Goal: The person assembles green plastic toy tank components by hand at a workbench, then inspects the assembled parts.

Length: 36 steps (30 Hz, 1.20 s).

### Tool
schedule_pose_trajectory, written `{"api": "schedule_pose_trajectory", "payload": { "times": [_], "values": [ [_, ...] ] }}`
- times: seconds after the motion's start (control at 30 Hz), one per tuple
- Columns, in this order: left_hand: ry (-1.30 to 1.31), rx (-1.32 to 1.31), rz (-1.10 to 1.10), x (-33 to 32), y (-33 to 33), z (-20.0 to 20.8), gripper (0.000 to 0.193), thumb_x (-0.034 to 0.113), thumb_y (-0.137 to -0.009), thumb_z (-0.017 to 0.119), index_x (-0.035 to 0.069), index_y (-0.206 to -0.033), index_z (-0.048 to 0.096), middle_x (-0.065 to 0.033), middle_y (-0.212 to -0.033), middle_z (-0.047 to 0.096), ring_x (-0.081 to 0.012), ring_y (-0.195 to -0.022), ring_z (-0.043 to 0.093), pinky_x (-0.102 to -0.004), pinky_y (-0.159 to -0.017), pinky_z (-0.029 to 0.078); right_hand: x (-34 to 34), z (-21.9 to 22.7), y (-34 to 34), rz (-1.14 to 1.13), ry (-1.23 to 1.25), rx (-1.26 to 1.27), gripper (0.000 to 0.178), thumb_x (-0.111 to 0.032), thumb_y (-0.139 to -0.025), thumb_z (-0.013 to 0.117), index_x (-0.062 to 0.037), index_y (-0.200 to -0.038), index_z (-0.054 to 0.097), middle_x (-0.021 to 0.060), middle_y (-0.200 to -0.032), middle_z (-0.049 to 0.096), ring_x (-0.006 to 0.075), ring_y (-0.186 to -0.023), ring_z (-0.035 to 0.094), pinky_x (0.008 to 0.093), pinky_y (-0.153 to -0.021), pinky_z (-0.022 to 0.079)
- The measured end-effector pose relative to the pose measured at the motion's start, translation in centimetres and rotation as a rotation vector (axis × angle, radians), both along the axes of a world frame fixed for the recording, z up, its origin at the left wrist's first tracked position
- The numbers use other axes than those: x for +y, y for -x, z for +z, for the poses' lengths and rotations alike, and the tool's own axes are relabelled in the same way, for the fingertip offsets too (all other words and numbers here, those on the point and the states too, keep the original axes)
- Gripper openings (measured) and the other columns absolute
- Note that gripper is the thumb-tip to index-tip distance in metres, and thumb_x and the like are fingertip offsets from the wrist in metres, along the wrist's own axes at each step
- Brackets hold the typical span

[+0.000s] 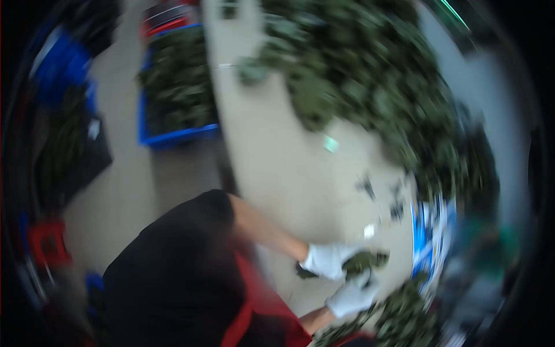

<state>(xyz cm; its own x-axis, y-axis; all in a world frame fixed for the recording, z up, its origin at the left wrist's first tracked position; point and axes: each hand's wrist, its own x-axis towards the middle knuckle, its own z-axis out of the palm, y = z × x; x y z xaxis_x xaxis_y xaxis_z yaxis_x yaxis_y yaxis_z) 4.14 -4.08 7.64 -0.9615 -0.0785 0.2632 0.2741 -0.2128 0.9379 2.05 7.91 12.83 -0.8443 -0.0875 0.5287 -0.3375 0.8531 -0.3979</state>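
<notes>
Green broad leaf bunch (369, 262), soft-edged in the motion blur, sits between two white-gloved hands, over the near part of the pale beige desk (272, 156). The left hand (332, 260) has its grip closed around it, greenery showing on both sides; the right hand (351, 296) meets its lower edge (whether that grip is closed, I cannot tell). Just below the right hand lies a loose pile of narrow green foliage (407, 315). Near the hands are a small white scrap (369, 231) and, further right, a blue-and-white stack of flat packaging (430, 231). A large dark green leaf heap (358, 75) covers the far part of the desk, with a pale green square slip (330, 144) beside it. Left of the desk stands a blue rectangular plastic crate (179, 137) full of leaves.
</notes>
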Motion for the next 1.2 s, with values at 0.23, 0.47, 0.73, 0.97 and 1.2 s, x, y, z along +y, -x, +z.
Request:
{"api": "schedule_pose_trajectory", "payload": {
  "times": [0.23, 0.47, 0.73, 0.97, 1.2],
  "values": [
    [0.114, 0.230, 0.092, 2.2, 4.6, -3.3, 0.062, 0.009, -0.060, 0.071, 0.008, -0.116, 0.044, -0.0170, -0.091, 0.062, -0.0351, -0.077, 0.065, -0.0432, -0.063, 0.051, -3.6, 2.9, -0.9, 0.000, 0.140, -0.197, 0.029, -0.015, -0.086, 0.067, 0.0039, -0.109, 0.063, 0.0224, -0.093, 0.066, 0.0334, -0.076, 0.063, 0.0423, -0.069, 0.053],
    [-0.145, 0.129, -0.039, 1.0, 3.7, -2.5, 0.062, 0.014, -0.066, 0.077, 0.009, -0.117, 0.043, -0.0108, -0.098, 0.057, -0.0258, -0.084, 0.059, -0.0376, -0.072, 0.049, 2.5, 0.3, 2.2, 0.090, 0.327, -0.287, 0.042, -0.028, -0.089, 0.063, 0.0010, -0.120, 0.061, 0.0190, -0.101, 0.066, 0.0292, -0.079, 0.064, 0.0364, -0.066, 0.054],
    [-0.634, -0.319, -0.158, -1.0, 2.2, 0.7, 0.079, 0.007, -0.070, 0.067, 0.009, -0.142, 0.034, -0.0097, -0.101, 0.062, -0.0208, -0.087, 0.061, -0.0327, -0.071, 0.051, 15.2, -9.0, 5.6, -0.245, -0.692, -0.303, 0.060, -0.049, -0.090, 0.060, -0.0082, -0.134, 0.055, 0.0187, -0.134, 0.055, 0.0327, -0.126, 0.050, 0.0516, -0.109, 0.036],
    [-0.462, -0.202, 0.051, 0.1, 3.8, -3.2, 0.082, 0.028, -0.070, 0.079, 0.006, -0.138, 0.040, -0.0123, -0.123, 0.057, -0.0230, -0.110, 0.056, -0.0355, -0.093, 0.049, 13.3, -8.5, 5.4, -0.161, -0.067, -0.369, 0.057, -0.016, -0.087, 0.066, -0.0048, -0.140, 0.048, 0.0161, -0.115, 0.067, 0.0249, -0.100, 0.066, 0.0375, -0.082, 0.054],
    [-0.456, -0.186, -0.032, -1.1, 4.1, -3.3, 0.076, 0.003, -0.068, 0.072, 0.005, -0.139, 0.042, -0.0084, -0.121, 0.057, -0.0200, -0.108, 0.056, -0.0349, -0.091, 0.050, 10.6, -6.7, 2.0, 0.011, 0.580, -0.581, 0.027, -0.003, -0.081, 0.070, 0.0058, -0.107, 0.065, 0.0097, -0.099, 0.068, 0.0187, -0.087, 0.061, 0.0321, -0.083, 0.050]
  ]
}}
